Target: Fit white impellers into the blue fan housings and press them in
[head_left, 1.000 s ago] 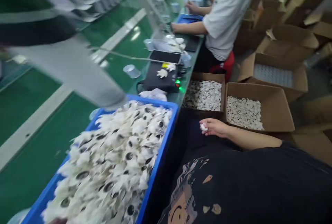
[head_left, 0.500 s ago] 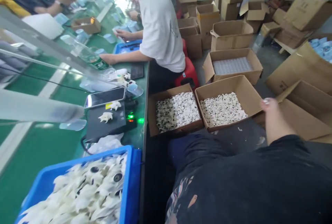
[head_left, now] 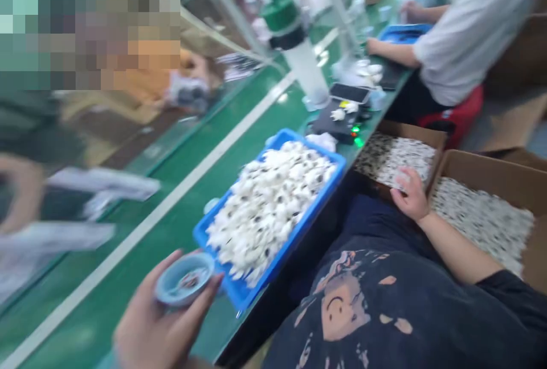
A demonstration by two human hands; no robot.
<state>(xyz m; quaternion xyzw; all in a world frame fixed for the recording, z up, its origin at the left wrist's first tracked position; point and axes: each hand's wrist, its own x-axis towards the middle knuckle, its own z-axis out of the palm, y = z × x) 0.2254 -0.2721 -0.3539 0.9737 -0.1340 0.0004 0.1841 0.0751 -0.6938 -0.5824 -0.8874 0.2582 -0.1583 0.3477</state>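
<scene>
The left hand (head_left: 160, 323) is gripping a small blue cup (head_left: 184, 286) beside the blue tray (head_left: 329, 184). The right hand (head_left: 411, 192), fingers spread, is resting on a cardboard box (head_left: 421, 132) of pieces. No writing is readable.

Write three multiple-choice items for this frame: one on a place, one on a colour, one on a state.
1. Where is the right hand?
A. in the blue tray
B. at the nearer cardboard box of small pieces
C. on the phone

2. What colour is the small cup in the left hand?
A. light blue
B. red
C. black

3. How is the blue tray?
A. bare
B. covered
C. heaped with white pieces

1 B: its fingers lie on the box contents.
2 A: cup rim is light blue.
3 C: white pieces piled high.
</scene>
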